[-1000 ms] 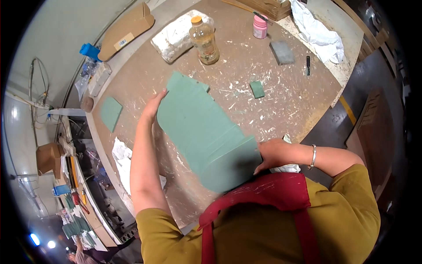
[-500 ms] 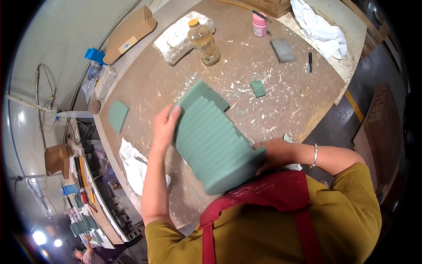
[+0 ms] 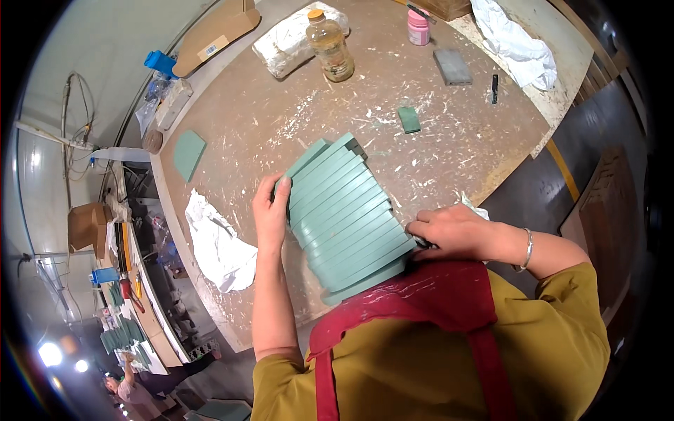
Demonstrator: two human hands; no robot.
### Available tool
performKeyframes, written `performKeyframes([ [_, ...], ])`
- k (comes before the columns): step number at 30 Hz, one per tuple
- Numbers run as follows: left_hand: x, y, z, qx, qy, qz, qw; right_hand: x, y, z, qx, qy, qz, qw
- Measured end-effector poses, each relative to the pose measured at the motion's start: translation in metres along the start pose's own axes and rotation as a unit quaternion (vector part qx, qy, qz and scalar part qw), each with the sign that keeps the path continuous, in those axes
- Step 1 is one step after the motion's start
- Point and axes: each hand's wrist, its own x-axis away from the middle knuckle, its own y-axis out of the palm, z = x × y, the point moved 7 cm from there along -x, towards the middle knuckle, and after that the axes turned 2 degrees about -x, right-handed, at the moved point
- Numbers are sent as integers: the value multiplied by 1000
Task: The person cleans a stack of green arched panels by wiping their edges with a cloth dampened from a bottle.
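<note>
Green slabs, one stack, fanned edge-up so the ribs of about a dozen pieces show, held over the near middle of the table against the person's red apron. Left hand: fingers curled over the stack's left edge, thumb beside them, pressing inward. Right hand: closed on the stack's near right corner, fingers folded; a small dark item sits under them, kind not clear. Packages and labels: brown cardboard piece with a small white label, far left; blue object just beside it at the table's far left rim; white wrapped bundle far centre; clear bottle of yellow liquid with an orange cap touching that bundle's right side; pink jar far right; grey block near it; small green block mid-table; single green tile left; white crumpled cloth near left. Change since half a second ago: the stack then showed more of its broad face, and now stands tipped further onto edge with the left hand lower on its side.
</note>
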Motion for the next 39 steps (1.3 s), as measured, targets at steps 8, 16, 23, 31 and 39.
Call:
performKeyframes([
  [8,6,6,3,24,14,32,999,-14,-80,83,1,139,198,970],
  [16,16,1,-5,84,-34,38,995,-103,-101,68,-211,-98,364,902],
  [23,47,25,-22,210,-90,91,969,-163,-15,37,-568,-98,206,791],
  [31,56,21,-25,193,-88,81,974,-163,-8,56,-670,-121,154,716],
  [39,165,36,-58,308,-331,106,886,-153,-8,55,-551,-119,265,783],
])
